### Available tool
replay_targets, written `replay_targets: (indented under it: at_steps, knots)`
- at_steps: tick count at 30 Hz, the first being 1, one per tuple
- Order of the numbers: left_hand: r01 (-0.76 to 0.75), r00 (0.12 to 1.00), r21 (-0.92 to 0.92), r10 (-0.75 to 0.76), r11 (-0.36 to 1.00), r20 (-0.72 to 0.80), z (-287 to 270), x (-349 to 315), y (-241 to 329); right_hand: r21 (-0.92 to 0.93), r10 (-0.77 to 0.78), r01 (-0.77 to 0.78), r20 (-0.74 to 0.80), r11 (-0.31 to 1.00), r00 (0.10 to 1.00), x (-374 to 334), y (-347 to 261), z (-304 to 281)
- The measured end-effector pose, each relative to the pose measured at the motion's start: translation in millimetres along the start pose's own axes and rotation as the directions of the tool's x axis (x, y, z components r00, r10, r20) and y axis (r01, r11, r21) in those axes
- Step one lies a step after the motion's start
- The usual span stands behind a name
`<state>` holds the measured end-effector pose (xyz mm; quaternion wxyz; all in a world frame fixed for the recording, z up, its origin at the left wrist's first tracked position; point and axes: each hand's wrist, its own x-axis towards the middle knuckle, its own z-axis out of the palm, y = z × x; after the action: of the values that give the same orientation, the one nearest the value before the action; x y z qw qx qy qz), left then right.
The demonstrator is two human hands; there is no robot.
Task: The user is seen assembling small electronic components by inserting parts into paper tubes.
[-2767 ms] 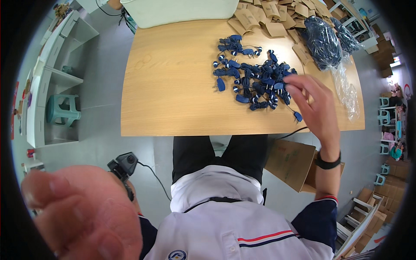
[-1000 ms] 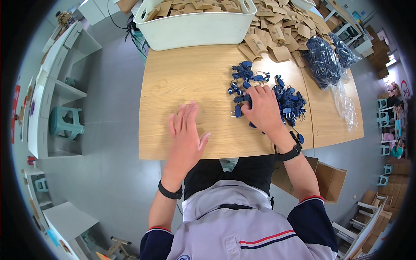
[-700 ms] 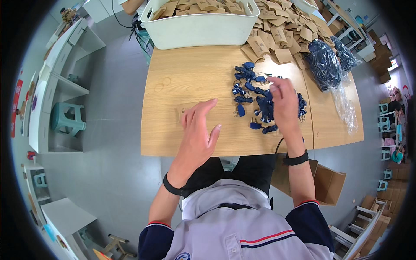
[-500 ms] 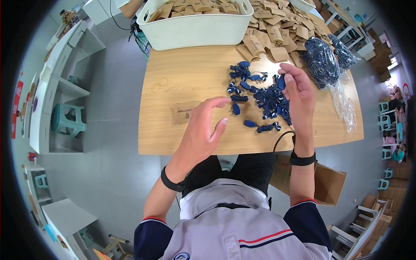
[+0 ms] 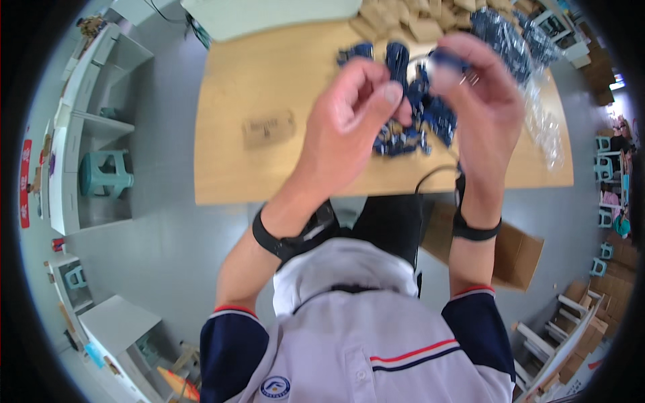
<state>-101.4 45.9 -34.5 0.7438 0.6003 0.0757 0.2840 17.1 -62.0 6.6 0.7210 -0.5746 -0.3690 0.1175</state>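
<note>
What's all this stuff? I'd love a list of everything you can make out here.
Corded bundle: one, dark blue, in the left hand
Plug: one, dark blue, blurred, in the right hand
Loose bundles: many, dark blue, piled on the table
Flat packet: one, brown, table's left side
Heaped packets: many, brown, far edge
Bin: one, off-white, far left
Plastic bags: count unclear, dark blue contents, far right
Table: one, light wood, centre
Cardboard box: one, brown, below the table's right side
Stools: several, turquoise, both sides
Cabinet: one, white, left
Wristbands: two, black, on the wrists
Shirt: one, pale with dark sleeves, bottom
Hands: two, bare, above the table
</note>
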Motion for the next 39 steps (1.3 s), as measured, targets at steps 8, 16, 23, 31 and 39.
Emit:
replay_targets:
  at_steps: [8, 16, 23, 31, 39]
  knots:
    - [-0.201, 0.956, 0.223, 0.24, 0.954, -0.168, -4.4, -22.4, -20.3, -0.185, -0.134, 0.127, -0.027, 0.975, 0.991, -29.7, 8.2, 22.4]
    - [0.013, 0.998, 0.428, 0.016, 0.904, -0.065, -14.4, -54.8, -7.7, -0.067, 0.345, -0.344, -0.005, 0.936, 0.939, -52.6, 21.5, 26.3]
    - [-0.201, 0.978, 0.622, 0.191, 0.757, 0.084, -18.7, -66.6, -5.7, -0.034, 0.385, -0.405, 0.392, 0.914, 0.836, -50.9, 31.2, -6.0]
    - [-0.095, 0.971, 0.995, 0.214, -0.041, 0.101, -126.1, -62.3, -21.1, -0.098, 0.096, -0.072, 0.276, 0.993, 0.956, -47.9, 7.6, -0.2]
    - [0.042, 0.998, 0.576, -0.005, 0.816, -0.067, -86.3, -56.9, 7.9, -0.323, -0.403, 0.417, 0.112, 0.85, 0.908, -21.0, -21.9, 13.4]
